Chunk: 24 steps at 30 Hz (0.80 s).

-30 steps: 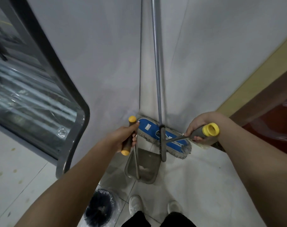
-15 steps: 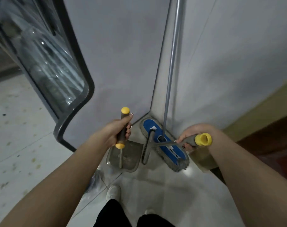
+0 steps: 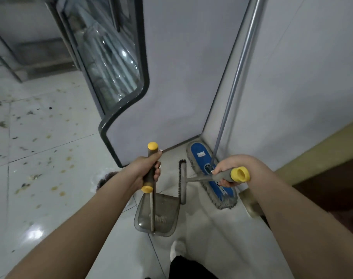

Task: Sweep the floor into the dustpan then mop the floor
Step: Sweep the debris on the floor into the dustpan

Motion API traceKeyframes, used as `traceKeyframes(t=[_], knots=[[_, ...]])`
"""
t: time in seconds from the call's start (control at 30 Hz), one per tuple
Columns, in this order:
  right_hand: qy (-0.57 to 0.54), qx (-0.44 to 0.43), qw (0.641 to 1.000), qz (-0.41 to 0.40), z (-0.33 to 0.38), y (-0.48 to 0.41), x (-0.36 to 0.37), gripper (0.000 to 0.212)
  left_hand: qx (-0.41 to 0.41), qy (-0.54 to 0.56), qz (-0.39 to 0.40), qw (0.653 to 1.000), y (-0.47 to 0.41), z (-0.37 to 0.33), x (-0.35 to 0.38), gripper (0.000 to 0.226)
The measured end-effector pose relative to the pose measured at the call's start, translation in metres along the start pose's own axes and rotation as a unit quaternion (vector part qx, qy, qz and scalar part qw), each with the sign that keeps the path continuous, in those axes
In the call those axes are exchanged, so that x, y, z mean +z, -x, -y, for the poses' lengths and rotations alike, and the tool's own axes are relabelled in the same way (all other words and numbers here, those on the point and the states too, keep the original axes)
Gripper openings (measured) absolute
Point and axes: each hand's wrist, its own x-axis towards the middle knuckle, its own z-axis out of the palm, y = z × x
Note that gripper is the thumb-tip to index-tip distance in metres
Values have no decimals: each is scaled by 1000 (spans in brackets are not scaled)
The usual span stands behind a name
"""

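Fingers (image 3: pixel 157 172) of the left hand (image 3: pixel 140 172) curl round the long handle of the dustpan (image 3: pixel 157 216), held low; the right hand (image 3: pixel 232 166) grips the short broom (image 3: pixel 182 182) beside it, apparently ready for the littered floor (image 3: pixel 40 178) at left. The mop (image 3: pixel 209 172) stands propped in the wall corner, likely for later.

Dim, cool light; glare on the wet floor (image 3: pixel 33 232); edges bend, perhaps slightly motion-blurred.
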Motion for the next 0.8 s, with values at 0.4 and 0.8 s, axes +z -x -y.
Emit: traceKeyframes(t=[0.4,0.8], knots=[[-45,31,998,39,-66,23,137,16,-49,40,-23,998,106,106,-71,41],[151,2,988,21,-119,42,225,27,-3,84,-166,983,218,202,-101,47]])
